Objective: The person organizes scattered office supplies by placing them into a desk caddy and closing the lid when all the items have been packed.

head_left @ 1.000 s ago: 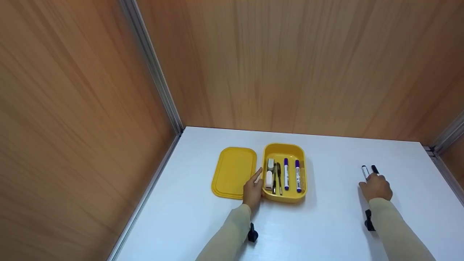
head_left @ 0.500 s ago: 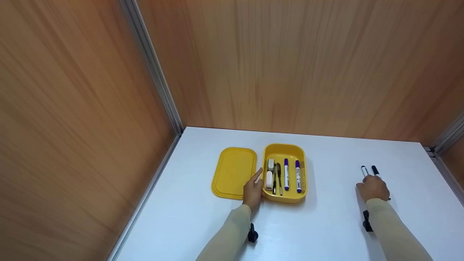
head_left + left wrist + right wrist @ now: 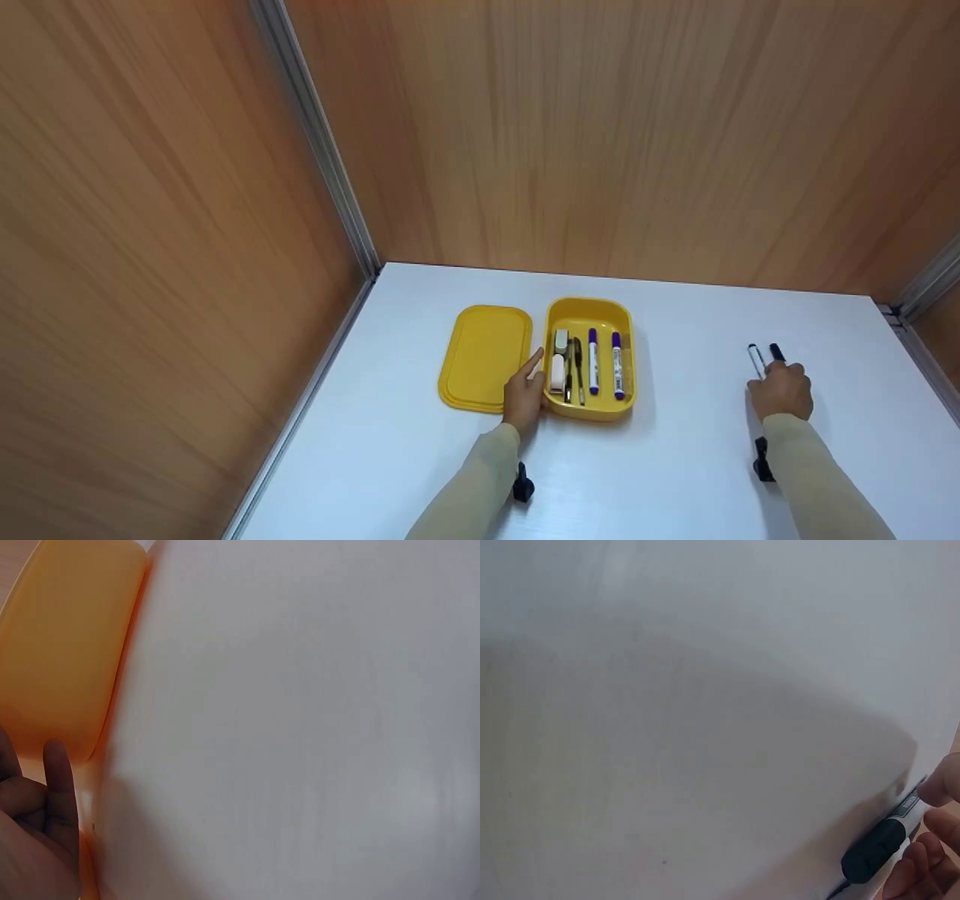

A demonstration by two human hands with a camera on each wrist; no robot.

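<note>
Left hand [image 3: 523,394]: resting against the near left edge of the yellow case [image 3: 589,409], forefinger stretched along its rim, nothing gripped; in the left-wrist view fingers [image 3: 60,791] lying loose beside the orange-yellow wall.
Right hand [image 3: 781,390]: well apart from the case, out to the right, fingers curled down over two black-capped markers [image 3: 755,358] on the white table [image 3: 675,465].
Grasp: right-wrist view shows fingertips [image 3: 939,791] pinching one marker barrel [image 3: 881,840] just behind its black cap; whether the second marker is also gripped, cannot tell.
Markers: lying side by side, touching or nearly so, tips pointing away from the right hand.
Case contents: two purple-capped markers [image 3: 592,360], dark pens [image 3: 576,367] and white erasers [image 3: 559,352], just beyond the left forefinger.
Lid [image 3: 484,356]: flat on the table, just left of the left hand, touching or just beside the case.
Risk, slip: likely a shallow fingertip pinch on a smooth round barrel; could roll out on lifting.
Risk, neighbour: second marker so close it may get nudged and roll off rightwards.
Risk, case: only lightly steadied; a knock could shift it onto the lid.
</note>
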